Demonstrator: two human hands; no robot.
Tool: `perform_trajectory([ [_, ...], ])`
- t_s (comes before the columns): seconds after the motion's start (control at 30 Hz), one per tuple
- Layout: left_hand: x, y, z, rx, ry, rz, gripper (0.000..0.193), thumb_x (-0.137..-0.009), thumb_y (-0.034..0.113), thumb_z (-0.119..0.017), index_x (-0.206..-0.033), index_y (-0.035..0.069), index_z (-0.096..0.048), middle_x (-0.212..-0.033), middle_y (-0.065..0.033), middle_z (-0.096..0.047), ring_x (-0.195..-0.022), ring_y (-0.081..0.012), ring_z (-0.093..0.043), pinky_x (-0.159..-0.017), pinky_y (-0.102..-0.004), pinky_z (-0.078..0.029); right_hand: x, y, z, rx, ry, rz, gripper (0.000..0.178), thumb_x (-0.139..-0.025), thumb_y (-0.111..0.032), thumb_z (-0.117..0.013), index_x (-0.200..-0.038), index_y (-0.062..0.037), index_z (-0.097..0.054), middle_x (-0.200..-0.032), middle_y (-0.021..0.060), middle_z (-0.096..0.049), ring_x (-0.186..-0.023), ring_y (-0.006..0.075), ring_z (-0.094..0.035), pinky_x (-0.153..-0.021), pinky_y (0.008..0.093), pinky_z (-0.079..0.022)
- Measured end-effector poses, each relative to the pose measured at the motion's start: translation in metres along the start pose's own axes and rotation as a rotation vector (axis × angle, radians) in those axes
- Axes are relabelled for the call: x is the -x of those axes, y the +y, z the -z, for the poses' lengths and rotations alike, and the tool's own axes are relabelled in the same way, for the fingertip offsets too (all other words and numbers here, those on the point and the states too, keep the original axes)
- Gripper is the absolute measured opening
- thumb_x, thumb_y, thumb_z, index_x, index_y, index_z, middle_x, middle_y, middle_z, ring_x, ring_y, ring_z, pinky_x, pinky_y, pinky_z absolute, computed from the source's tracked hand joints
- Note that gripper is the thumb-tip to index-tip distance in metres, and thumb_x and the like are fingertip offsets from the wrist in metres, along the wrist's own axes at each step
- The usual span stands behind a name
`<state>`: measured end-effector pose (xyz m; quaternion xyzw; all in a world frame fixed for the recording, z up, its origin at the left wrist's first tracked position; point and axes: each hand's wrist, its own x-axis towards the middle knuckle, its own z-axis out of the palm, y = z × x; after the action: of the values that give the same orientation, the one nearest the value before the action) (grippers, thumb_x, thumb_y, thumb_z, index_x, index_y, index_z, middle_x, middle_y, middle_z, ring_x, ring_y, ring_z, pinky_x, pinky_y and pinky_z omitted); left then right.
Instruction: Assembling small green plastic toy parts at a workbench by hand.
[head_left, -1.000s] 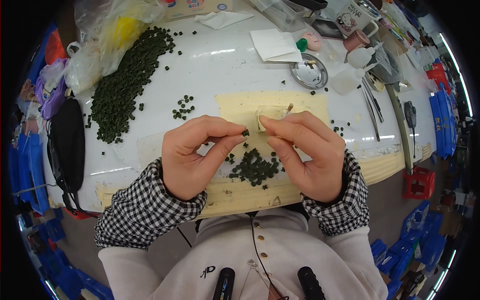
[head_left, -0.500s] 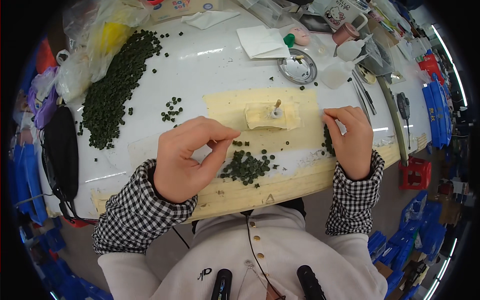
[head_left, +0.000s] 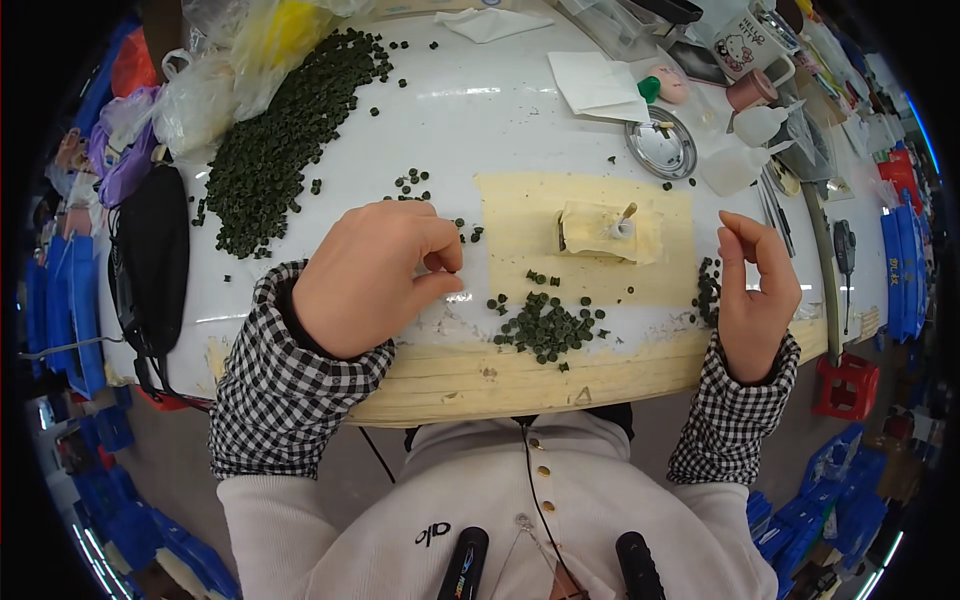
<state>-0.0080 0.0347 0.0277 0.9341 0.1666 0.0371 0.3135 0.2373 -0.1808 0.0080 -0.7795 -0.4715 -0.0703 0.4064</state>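
My left hand hovers above the table left of the yellow sheet, its thumb and forefinger curled together in a pinch. Whatever may be between those tips is too small to make out. Past the sheet's right side, my right hand is raised, thumb and forefinger tips also drawn close; I cannot see what they hold. Between the hands, a small tape-covered block carries a pale round piece with a thin brown peg. A small pile of dark green spool-shaped parts lies nearer me, and more parts lie beside my right hand.
A large heap of the same parts spreads at the far left, near plastic bags and a black pouch. A round metal dish, white paper, squeeze bottles, tweezers and a mug stand right.
The whole view has shifted, so the table appears farther right. My left hand has moved left, away from the block and small pile. My right hand remains beside the yellow sheet.
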Motion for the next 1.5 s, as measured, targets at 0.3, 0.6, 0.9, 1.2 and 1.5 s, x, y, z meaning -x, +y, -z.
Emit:
perform_trajectory([
  [0.3, -0.004, 0.002, -0.005, 0.064, 0.008, 0.089, 0.013, -0.074, 0.001, -0.075, -0.081, -0.002, -0.064, -0.072, -0.0088, -0.062, -0.062, -0.0170, -0.060, -0.058, -0.0269, -0.049, 0.013, -0.038, 0.010, -0.453, -0.171, -0.132, 0.010, -0.084, 0.003, -0.068, -0.094, 0.0046, -0.067, -0.082, 0.0081, -0.066, -0.075, 0.0133, -0.061, -0.069, 0.0251, -0.047],
  [0.6, -0.006, 0.000, -0.007, 0.105, -0.015, 0.210, 0.011, -0.079, 0.002, -0.073, -0.082, -0.003, -0.064, -0.069, -0.0053, -0.063, -0.062, -0.0099, -0.059, -0.058, -0.0224, -0.050, 0.007, -0.046, 0.006, -0.441, -0.325, 0.048, 0.019, -0.078, 0.006, -0.072, -0.097, 0.0024, -0.071, -0.085, 0.0107, -0.069, -0.074, 0.0169, -0.065, -0.067, 0.0260, -0.050],
  [0.9, -0.006, 0.010, -0.005, 0.188, 0.078, 0.079, 0.008, -0.082, 0.000, -0.072, -0.086, -0.003, -0.065, -0.076, -0.0069, -0.068, -0.068, -0.0098, -0.065, -0.061, -0.0212, -0.051, -0.004, -0.051, -0.006, -0.526, -0.339, 0.094, 0.023, -0.080, 0.009, -0.067, -0.102, 0.0012, -0.071, -0.090, 0.0121, -0.070, -0.077, 0.0162, -0.067, -0.070, 0.0255, -0.053],
  [1.2, -0.001, 0.022, -0.032, 1.198, 0.072, 0.116, 0.014, -0.089, 0.000, -0.065, -0.103, -0.004, -0.064, -0.094, -0.0155, -0.070, -0.083, -0.0204, -0.071, -0.072, -0.0279, -0.059, 0.001, -0.051, -0.024, -0.926, -0.551, -0.184, 0.022, -0.086, 0.003, -0.067, -0.108, 0.0030, -0.066, -0.098, 0.0097, -0.070, -0.090, 0.0131, -0.068, -0.082, 0.0250, -0.054],
  [1.5, -0.002, 0.029, -0.042, 1.416, 0.009, 0.244, 0.021, -0.095, 0.006, -0.058, -0.114, -0.003, -0.063, -0.103, -0.0151, -0.070, -0.087, -0.0182, -0.071, -0.076, -0.0249, -0.059, 0.005, -0.050, -0.029, -0.997, -0.564, -0.221, 0.023, -0.087, 0.002, -0.066, -0.109, 0.0037, -0.065, -0.101, 0.0109, -0.070, -0.091, 0.0132, -0.068, -0.082, 0.0248, -0.054],
])
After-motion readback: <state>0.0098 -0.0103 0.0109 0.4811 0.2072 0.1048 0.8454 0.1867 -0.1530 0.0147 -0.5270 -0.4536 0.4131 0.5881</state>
